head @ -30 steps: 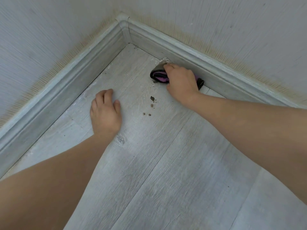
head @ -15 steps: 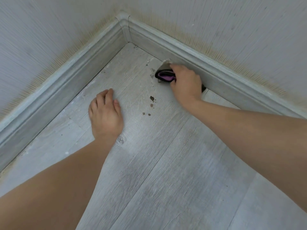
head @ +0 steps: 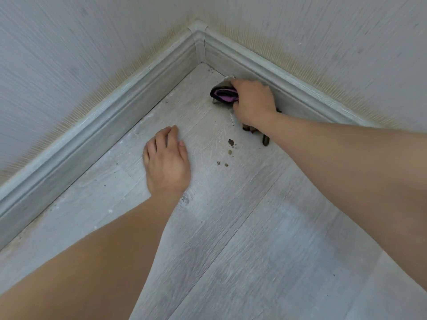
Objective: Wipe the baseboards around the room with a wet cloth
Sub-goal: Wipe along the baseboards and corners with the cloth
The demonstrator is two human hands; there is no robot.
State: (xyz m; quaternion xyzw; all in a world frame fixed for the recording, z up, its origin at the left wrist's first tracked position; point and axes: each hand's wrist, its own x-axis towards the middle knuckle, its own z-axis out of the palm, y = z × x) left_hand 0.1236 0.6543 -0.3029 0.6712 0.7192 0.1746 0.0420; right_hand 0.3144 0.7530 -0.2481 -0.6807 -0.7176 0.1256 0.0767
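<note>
We press the cloth [head: 223, 95] to the baseboard [head: 288, 88]
Our right hand [head: 253, 101] grips it, fingers curled round; left hand [head: 167, 161] rests flat on floor [head: 242, 239], fingers together

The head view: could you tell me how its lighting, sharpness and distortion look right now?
Head view: soft, even light without glare; faint shadow under the left hand; wide-angle lens bows the baseboard; cloth and right hand reasonably sharp.

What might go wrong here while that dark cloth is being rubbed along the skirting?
The brown crumbs on the pale wood-look floor lie right beside the right hand, so its black and purple cloth could smear them. The grey baseboard seems chipped near the fingertips and might snag the cloth. The left hand, braced flat, could slip on damp boards.
</note>
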